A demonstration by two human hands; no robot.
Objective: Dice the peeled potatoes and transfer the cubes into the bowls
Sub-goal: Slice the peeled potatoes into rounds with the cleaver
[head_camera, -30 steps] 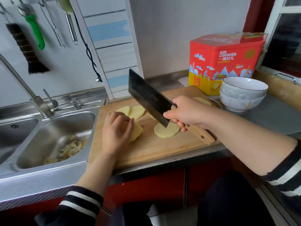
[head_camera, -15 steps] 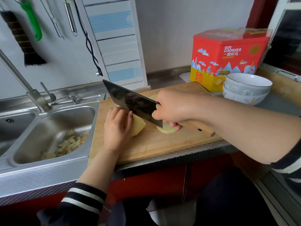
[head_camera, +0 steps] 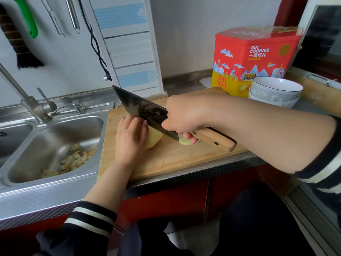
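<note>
Stainless steel double sink [head_camera: 55, 126] at left, brushed metal, right basin holding pale yellow-brown peelings [head_camera: 73, 161]. Rectangular wooden cutting board [head_camera: 166, 161], light grain, lies on the ribbed metal counter edge just beside the sink. Red and yellow cookie tin [head_camera: 256, 56], boxy with angled corners, glossy print, stands behind the board. Two stacked white ceramic bowls [head_camera: 275, 91], round, thin dark rim, sit in front of the tin, right of the board. Cleaver [head_camera: 144, 111]: broad dark rectangular blade, smooth light wood handle with rivets. Right hand [head_camera: 184, 115] wraps fingers round the handle at the blade's heel, blade angled down over the board. Left hand [head_camera: 131, 139] lies palm down, fingers curled, pressing on the peeled potato piece [head_camera: 154, 138], pale yellow, smooth, cut face toward the blade. Flat potato slice [head_camera: 184, 140] under the right hand's fingers, mostly hidden.
</note>
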